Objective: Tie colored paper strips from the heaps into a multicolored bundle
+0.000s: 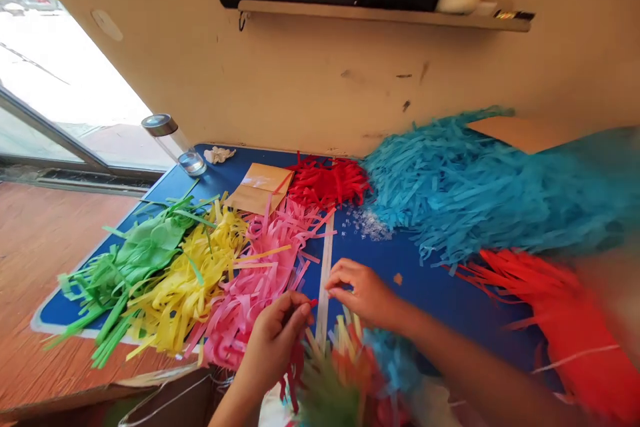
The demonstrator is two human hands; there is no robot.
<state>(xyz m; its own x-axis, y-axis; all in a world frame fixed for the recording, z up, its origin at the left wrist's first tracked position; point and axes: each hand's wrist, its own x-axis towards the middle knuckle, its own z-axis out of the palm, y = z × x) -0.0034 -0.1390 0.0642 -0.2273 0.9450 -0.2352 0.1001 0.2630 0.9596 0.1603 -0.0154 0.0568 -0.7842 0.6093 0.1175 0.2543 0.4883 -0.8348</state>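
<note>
My left hand [281,334] is closed in a pinch on a red tissue-paper tassel [295,370]; a red tip pokes out at the fingertips and strips dangle below. My right hand [361,287] is apart from it, just to the right, with thumb and fingers curled together; whatever they hold, if anything, is too small to make out. Beneath both hands lies a blurred bunch of multicoloured fringed paper [345,374] in green, yellow, orange and blue. Close to the left hand on the table is a pink fringe pile [265,260].
Yellow fringe [200,274], green fringe [145,254] and a red pile [327,182] lie on the blue table [370,260]. Large blue fringe [450,180] and red fringe [565,320] spread to the right. A glass bottle [177,147], brown paper [260,187] and tiny clear pieces [370,224] are further back.
</note>
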